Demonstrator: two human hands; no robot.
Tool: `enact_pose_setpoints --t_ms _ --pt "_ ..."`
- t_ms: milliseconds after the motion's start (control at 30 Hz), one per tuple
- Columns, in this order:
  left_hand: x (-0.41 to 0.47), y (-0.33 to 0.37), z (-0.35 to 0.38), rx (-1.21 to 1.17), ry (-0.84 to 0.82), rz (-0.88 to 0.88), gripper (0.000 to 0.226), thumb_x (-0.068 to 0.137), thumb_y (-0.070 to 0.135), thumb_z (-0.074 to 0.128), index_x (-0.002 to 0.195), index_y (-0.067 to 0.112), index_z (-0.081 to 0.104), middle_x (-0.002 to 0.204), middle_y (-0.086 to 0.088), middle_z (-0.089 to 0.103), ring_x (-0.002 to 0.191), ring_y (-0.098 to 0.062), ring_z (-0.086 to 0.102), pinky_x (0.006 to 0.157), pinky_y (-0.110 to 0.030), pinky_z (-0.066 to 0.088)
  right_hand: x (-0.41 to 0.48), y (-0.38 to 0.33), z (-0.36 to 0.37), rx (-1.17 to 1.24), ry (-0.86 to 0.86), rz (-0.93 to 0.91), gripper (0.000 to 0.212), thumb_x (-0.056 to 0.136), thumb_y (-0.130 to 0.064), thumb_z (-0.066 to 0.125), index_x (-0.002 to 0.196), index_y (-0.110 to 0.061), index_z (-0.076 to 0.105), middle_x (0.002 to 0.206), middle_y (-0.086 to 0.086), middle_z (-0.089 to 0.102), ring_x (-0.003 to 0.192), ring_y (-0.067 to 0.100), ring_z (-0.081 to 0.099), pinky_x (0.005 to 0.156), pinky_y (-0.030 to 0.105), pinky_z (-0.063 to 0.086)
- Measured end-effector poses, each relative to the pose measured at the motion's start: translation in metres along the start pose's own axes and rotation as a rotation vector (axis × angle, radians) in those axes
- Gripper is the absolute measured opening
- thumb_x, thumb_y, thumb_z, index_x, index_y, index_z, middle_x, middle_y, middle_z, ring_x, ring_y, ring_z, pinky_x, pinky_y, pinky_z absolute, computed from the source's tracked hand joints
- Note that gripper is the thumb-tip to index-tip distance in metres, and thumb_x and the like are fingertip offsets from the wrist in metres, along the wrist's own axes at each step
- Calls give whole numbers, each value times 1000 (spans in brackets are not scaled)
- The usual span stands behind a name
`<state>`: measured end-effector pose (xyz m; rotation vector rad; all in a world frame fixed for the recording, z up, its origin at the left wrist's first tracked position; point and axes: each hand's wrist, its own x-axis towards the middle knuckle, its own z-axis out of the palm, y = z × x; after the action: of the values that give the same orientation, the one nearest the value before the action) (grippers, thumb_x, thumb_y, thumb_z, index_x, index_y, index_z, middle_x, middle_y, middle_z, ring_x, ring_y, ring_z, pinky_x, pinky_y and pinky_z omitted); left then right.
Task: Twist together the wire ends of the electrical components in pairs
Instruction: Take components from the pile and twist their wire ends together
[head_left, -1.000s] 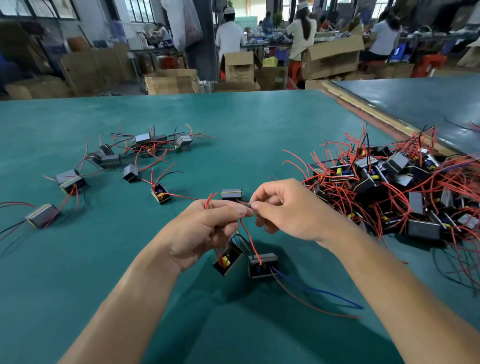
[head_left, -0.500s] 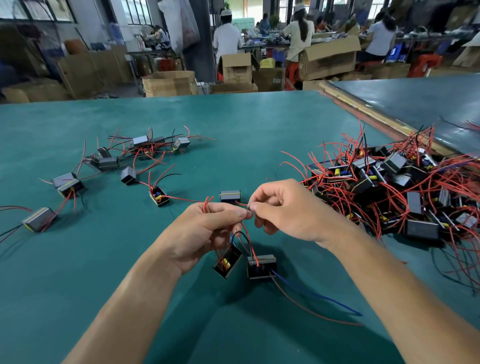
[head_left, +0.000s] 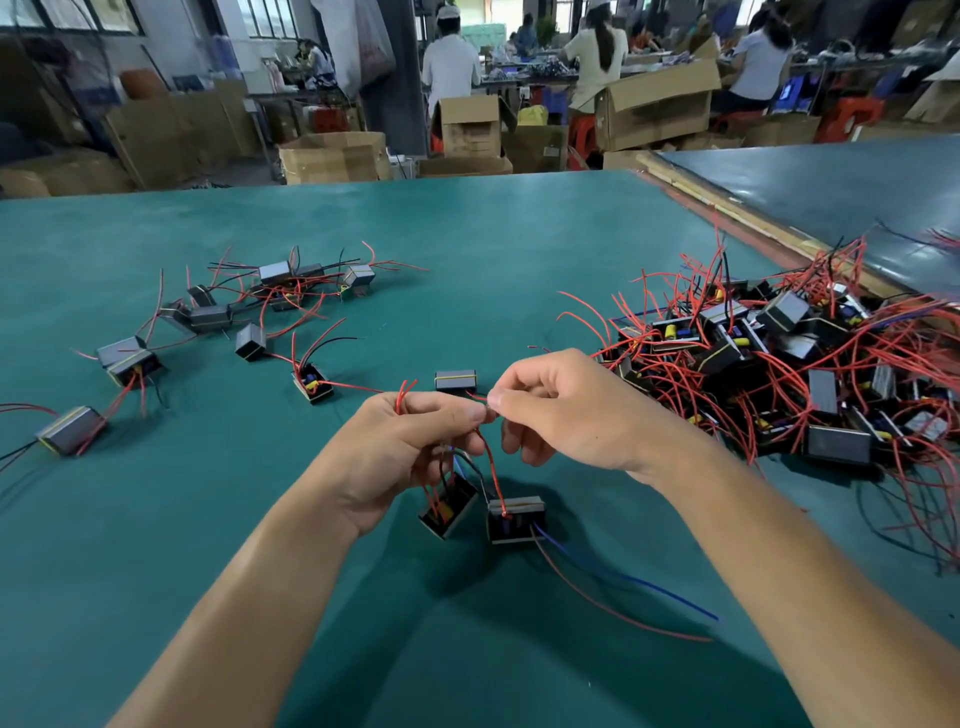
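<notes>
Red wires (head_left: 491, 462) pinched at their ends by left hand (head_left: 410, 441) and right hand (head_left: 566, 410), seemingly mid-twist; next probably needs firm tightening turns.

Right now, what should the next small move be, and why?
Probably the right hand should roll its finger and thumb to twist the wire ends together: it and the left hand pinch them where they meet, a red wire running down to a component.

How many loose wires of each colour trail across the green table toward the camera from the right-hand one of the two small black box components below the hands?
Thin blue wire: 1
Thin red wire: 1
Total: 2
</notes>
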<state>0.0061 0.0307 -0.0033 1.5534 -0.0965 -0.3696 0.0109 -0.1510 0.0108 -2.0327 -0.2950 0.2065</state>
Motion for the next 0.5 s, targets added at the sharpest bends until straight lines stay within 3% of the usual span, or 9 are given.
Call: enact_pose_setpoints --t_ms 167,500 --pt "-1 0 2 5 7 -8 20 62 35 75 74 21 79 63 0 67 49 -5 44 47 -13 36 0 1 -1 -24 -2 29 25 98 -24 56 88 -5 69 62 -3 68 53 8 61 58 21 53" --pt "1 -1 0 28 15 -7 12 73 28 73 74 17 77 61 1 64 48 -5 44 46 -13 36 2 3 4 -136 -4 11 31 99 -31 54 77 -12 66 62 -4 69 55 12 64 70 39 58"
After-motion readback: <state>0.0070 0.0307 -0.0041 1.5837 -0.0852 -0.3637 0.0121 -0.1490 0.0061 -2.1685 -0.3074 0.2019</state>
